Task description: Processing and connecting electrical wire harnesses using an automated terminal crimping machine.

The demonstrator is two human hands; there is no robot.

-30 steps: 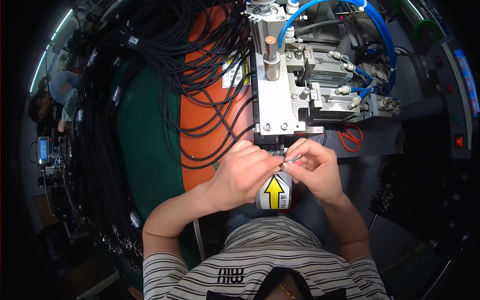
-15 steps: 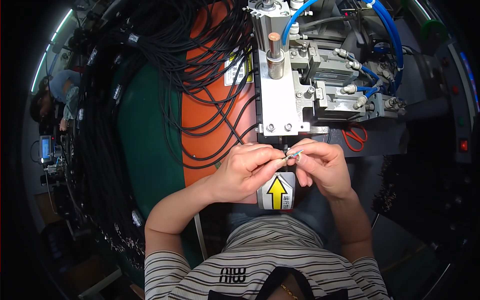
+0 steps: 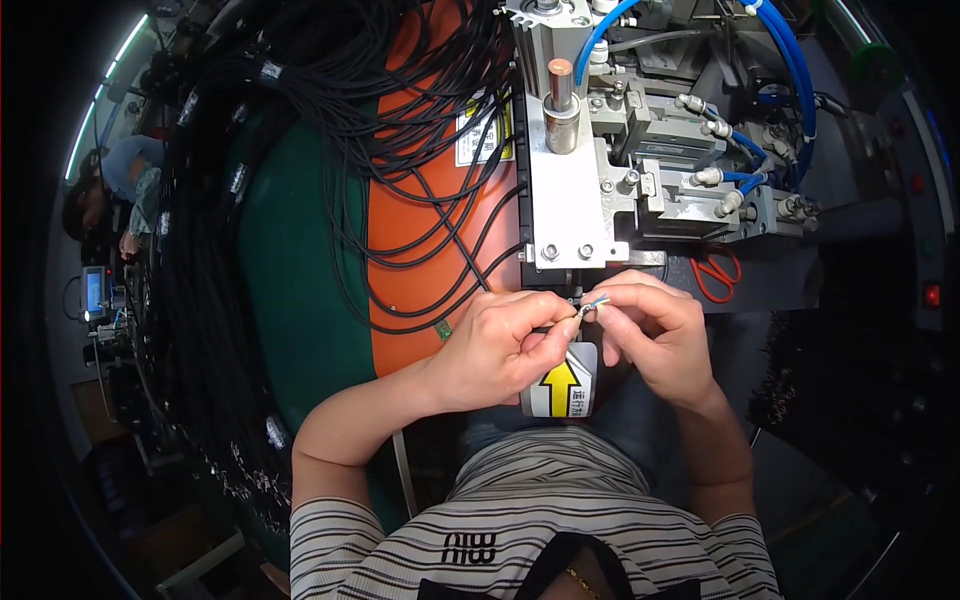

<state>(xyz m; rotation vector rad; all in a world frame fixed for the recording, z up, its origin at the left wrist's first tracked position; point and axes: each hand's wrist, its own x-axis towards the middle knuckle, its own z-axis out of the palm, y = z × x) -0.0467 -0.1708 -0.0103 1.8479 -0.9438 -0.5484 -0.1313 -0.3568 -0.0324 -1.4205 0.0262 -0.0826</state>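
Left hand [image 3: 505, 345]: thumb and forefinger pinching a cable end [image 3: 583, 313], most of it covered by the fingers. Right hand [image 3: 655, 325]: thumb and forefinger closed on the thin coloured wires [image 3: 599, 302] fanning from it, other fingers loosely curled. Cable end held up off the table [image 3: 398, 352], by its near edge, just in front of the metal machine [image 3: 566, 205]. Black cables [image 3: 420, 185] loop over the table's left part. Judged light; jacket springy, wires soft, easily bent or nicked. Best hold: firm on jacket just behind the split, light fingertips on wires.
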